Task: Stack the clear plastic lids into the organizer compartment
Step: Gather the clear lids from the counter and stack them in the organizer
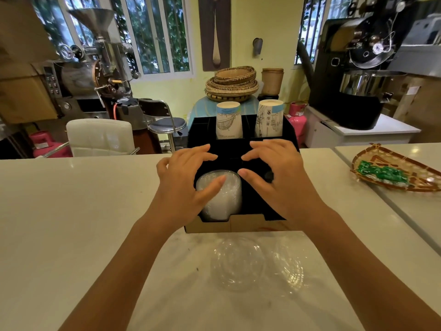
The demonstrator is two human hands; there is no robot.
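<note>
A black organizer (253, 225) with a cardboard front stands on the white counter. Its front left compartment holds a stack of clear plastic lids (226, 199). My left hand (186, 185) hovers over that stack, fingers spread, thumb over the top lid. My right hand (279, 177) is spread over the front right compartment, holding nothing. Two more clear lids lie on the counter in front of the organizer: one (238, 263) in the middle and one (290, 266) to its right, between my forearms.
Two stacks of paper cups (229, 120) stand in the organizer's back compartments. A woven tray with green packets (391, 173) lies at the right. Beyond the counter are a white chair (100, 137), a stool and coffee roasting machines.
</note>
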